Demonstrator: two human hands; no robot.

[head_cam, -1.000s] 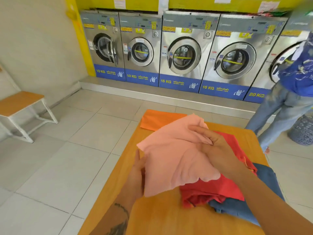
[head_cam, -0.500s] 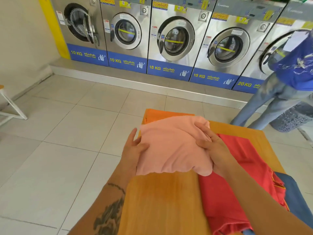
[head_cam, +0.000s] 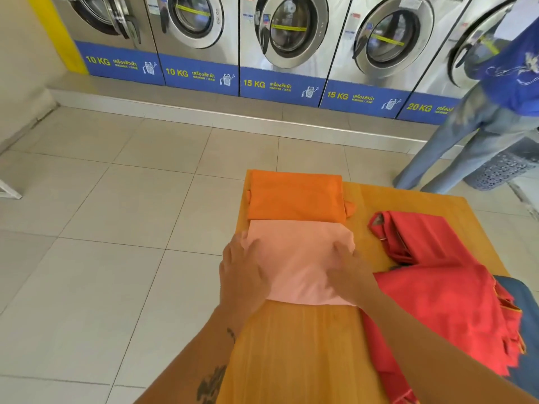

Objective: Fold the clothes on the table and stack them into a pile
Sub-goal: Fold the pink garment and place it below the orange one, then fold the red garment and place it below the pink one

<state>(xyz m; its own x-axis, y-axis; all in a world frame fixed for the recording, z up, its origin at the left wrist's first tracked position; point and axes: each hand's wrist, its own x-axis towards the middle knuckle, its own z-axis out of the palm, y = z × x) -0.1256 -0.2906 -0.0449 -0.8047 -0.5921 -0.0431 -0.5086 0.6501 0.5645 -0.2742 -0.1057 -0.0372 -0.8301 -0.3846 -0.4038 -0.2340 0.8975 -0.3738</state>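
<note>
A folded pink garment (head_cam: 300, 258) lies flat on the orange table (head_cam: 306, 354), just in front of a folded orange garment (head_cam: 294, 195) at the far left corner. My left hand (head_cam: 242, 275) presses on the pink garment's left edge, fingers spread. My right hand (head_cam: 350, 275) lies flat on its right part. An unfolded red garment (head_cam: 443, 287) sprawls to the right, over a blue one (head_cam: 528, 330) at the table's right edge.
A row of washing machines (head_cam: 285, 42) lines the far wall behind a raised step. A person in a blue shirt and jeans (head_cam: 493, 121) stands at the far right next to a grey basket (head_cam: 501, 170). Tiled floor (head_cam: 116, 228) lies left of the table.
The pink garment went from held up in both hands to lying flat on the table in front of the orange one. Both hands now press on it. The view tilted down.
</note>
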